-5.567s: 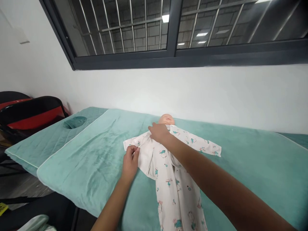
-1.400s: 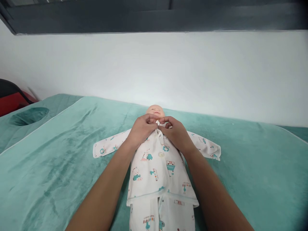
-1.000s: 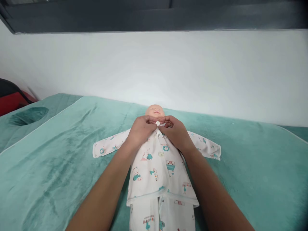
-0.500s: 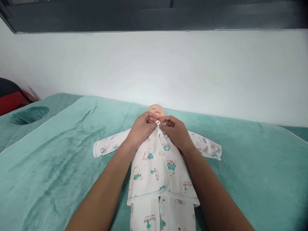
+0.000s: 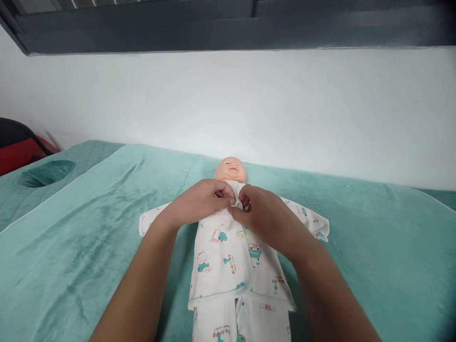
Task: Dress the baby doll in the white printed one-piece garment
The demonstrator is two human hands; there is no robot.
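A baby doll (image 5: pixel 231 170) lies on its back in a white printed pajama top (image 5: pixel 223 256) and matching pants (image 5: pixel 210 323). Both sleeves stretch out sideways. My left hand (image 5: pixel 206 199) pinches the top's front edge at the upper chest. Opposite it, my right hand (image 5: pixel 261 211) is closed on the other side of the same front opening, thumb and fingertips nearly meeting the left ones. White cloth bunches between the fingers, and any button there is too small to make out. Lower on the front a pale round button (image 5: pixel 241 234) shows.
A teal plush cover (image 5: pixel 374 256) spreads under the doll, with a round hole (image 5: pixel 48 173) at the far left. Behind it stands a white wall (image 5: pixel 228 104) below a dark frame (image 5: pixel 142 28). A red and black object (image 5: pixel 21 147) sits at the left edge.
Both hands have moved down from the collar to the upper chest, uncovering the doll's chin and neck. The right wrist has turned inward. The view has tilted up slightly.
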